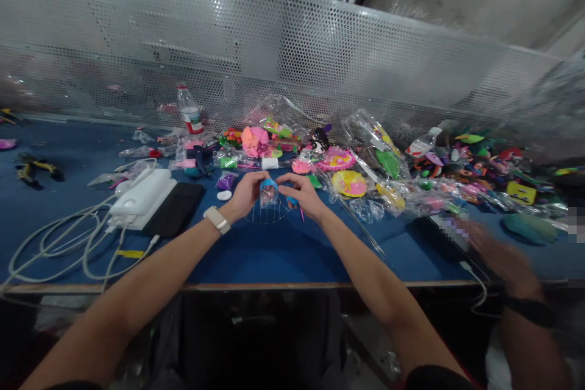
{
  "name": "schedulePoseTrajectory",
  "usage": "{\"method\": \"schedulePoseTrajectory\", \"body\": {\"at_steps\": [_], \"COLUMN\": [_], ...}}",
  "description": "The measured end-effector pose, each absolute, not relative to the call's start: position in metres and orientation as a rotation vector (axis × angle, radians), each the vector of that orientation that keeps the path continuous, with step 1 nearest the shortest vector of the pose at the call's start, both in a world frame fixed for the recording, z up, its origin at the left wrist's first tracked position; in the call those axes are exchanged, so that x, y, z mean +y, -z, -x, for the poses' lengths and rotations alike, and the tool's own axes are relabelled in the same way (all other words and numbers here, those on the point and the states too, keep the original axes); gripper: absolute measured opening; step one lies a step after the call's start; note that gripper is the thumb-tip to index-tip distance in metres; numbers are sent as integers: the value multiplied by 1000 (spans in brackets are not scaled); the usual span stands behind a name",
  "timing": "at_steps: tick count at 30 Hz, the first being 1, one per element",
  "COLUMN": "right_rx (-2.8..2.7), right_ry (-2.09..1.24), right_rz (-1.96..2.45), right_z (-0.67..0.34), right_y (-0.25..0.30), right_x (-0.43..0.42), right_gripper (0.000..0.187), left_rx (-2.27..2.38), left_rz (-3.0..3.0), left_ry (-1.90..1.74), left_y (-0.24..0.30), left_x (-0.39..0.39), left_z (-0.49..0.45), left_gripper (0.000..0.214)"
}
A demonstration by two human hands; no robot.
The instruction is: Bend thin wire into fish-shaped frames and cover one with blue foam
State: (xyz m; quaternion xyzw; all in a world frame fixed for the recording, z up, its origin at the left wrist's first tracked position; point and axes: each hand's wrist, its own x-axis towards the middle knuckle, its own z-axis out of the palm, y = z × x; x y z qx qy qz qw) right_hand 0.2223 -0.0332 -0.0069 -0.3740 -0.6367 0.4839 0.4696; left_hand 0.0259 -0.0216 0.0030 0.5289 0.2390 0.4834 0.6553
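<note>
your left hand [245, 194] and right hand [302, 196] are both pinched on a little clear piece with a blue top [269, 189], held between them just over the blue table [274, 250], in front of the pile of bagged toys [365, 170].

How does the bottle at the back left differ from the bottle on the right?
The left bottle stands upright; the right bottle lies tilted. The left bottle stands on the bare blue table; the right bottle rests on bagged toys. The left bottle shows a red and white label. Both are clear plastic.
</note>
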Motion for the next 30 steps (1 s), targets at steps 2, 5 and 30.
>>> {"method": "schedulePoseTrajectory", "body": {"at_steps": [2,5,30], "right_rx": [-1562,-1574,-1399], "right_ry": [-1229,-1247,-927], "right_rz": [902,876,969], "right_z": [-223,-224,-218], "right_y": [8,9,13], "right_x": [-32,-30,-25], "right_gripper": [40,39,45], "left_rx": [584,604,846], "left_rz": [-1199,-1201,-2143], "left_ry": [-1156,-1187,-1465], "left_y": [-2,-2,7], "left_x": [-19,-17,-20], "left_z": [-26,-25,-22], "left_gripper": [24,17,28]}}
